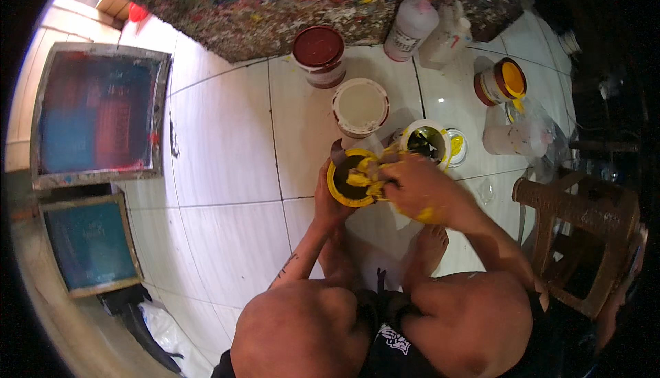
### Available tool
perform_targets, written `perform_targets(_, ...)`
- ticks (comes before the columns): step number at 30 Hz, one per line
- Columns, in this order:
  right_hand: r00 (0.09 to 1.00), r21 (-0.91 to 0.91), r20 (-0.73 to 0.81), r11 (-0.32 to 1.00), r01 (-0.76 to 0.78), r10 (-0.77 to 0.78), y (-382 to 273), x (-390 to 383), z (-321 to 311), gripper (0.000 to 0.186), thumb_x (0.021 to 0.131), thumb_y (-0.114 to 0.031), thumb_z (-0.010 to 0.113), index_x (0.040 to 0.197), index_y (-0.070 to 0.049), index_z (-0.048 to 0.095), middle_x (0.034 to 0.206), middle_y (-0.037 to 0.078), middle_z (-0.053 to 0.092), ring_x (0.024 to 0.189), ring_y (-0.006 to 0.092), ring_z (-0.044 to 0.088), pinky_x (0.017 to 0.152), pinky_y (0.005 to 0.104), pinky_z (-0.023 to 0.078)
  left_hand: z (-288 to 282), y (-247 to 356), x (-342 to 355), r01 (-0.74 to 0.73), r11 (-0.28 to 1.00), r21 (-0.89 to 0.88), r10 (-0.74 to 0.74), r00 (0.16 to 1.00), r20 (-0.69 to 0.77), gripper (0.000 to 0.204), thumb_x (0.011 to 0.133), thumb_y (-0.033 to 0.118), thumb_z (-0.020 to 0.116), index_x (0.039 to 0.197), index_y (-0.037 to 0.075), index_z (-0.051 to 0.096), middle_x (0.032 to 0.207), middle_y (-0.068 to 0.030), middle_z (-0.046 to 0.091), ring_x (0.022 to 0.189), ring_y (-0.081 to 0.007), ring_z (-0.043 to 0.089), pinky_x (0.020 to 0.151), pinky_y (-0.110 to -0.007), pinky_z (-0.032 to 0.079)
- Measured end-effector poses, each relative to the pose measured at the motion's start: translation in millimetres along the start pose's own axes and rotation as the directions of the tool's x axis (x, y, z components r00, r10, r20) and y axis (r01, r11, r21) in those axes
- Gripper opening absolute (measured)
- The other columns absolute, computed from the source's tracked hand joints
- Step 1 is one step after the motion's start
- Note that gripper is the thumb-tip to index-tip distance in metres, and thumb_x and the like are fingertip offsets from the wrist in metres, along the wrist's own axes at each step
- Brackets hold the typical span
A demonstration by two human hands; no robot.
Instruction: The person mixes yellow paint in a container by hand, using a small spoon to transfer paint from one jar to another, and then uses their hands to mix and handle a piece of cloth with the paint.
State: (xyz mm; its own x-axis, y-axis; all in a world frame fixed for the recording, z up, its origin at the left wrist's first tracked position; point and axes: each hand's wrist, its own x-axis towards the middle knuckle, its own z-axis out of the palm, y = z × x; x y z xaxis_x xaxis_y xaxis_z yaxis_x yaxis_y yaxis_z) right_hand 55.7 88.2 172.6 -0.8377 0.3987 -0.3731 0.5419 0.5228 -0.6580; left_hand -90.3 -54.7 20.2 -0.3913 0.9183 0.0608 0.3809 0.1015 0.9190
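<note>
A floor [220,158] of glossy white tiles with dark joints bears a dark-red-lidded tub [320,51], a pale-topped tub [361,106], a pinkish-white bottle [411,30], a whitish jug [443,44], a yellow-topped tub [500,82], an open white tub [427,123] and a brown stool [550,192].

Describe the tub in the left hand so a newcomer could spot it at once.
Start from the white tiled floor beyond the two bare knees. There the left hand holds the tub from its left side. Its rim is yellow, whereas the pale tub behind it and the dark-filled tub to its right have mostly white rims.
</note>
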Motion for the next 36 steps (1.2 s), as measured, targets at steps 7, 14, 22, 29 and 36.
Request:
perform_targets(7,0.977,0.179,-0.203,0.978,0.106,-0.069,23.2,-55.2,-54.5,0.029,0.080,-0.013,0.056,0.104,0.002,0.062,0.094,0.020,0.062,0.087,0.0328,0.060,0.077,0.0392,0.048,-0.2,-8.2,8.6,-0.035,0.995,0.093,0.035,0.999,0.003,0.104,0.054,0.027,0.092,0.136,0.001,0.035,0.131,-0.0169,0.048,0.123,-0.0303,0.048,0.101,-0.039,0.042)
perform_targets(14,0.964,0.813,-0.211,0.577,0.080,0.164,56.1,-68.4,-27.4,0.032,0.081,-0.011,0.051,0.107,0.006,0.061,0.095,0.011,0.065,0.082,0.0149,0.060,0.074,0.0247,0.047,-53.3,-8.9,21.6,-0.150,0.987,0.058,0.139,0.977,0.164,0.093,0.064,0.033,0.084,0.139,0.003,0.037,0.141,-0.0187,0.041,0.131,-0.0311,0.041,0.104,-0.038,0.040)
perform_targets(22,0.979,0.755,-0.174,0.652,0.064,0.104,63.9,-57.1,-6.4,0.038,0.080,-0.004,0.051,0.116,0.008,0.057,0.101,0.009,0.064,0.089,0.0147,0.058,0.081,0.0267,0.046,-61.4,44.1,68.4,0.089,0.980,0.176,-0.126,0.968,0.216,0.026,0.079,0.013,0.070,0.105,0.006,0.070,0.110,-0.0128,0.067,0.104,-0.0293,0.061,0.094,-0.039,0.045)
perform_targets(29,0.973,0.683,-0.203,0.728,0.059,0.111,73.0,-60.0,9.1,0.044,0.083,-0.010,0.056,0.123,0.007,0.050,0.099,0.014,0.063,0.088,0.0202,0.058,0.082,0.0323,0.046,-55.3,66.9,51.5,-0.324,0.900,0.292,0.316,0.946,0.076,0.020,0.074,0.004,0.074,0.094,0.006,0.073,0.094,-0.0072,0.070,0.088,-0.0228,0.065,0.077,-0.034,0.051)
perform_targets(36,0.953,0.462,-0.300,0.868,0.182,-0.041,68.5,-57.8,18.7,0.058,0.084,-0.016,0.060,0.133,0.006,0.038,0.116,0.017,0.057,0.108,0.0233,0.053,0.096,0.0341,0.040,-50.0,108.0,36.6,0.070,0.941,-0.332,-0.028,0.991,0.131,0.018,0.079,-0.001,0.071,0.095,0.004,0.072,0.103,-0.0115,0.070,0.097,-0.0208,0.066,0.083,-0.031,0.052)
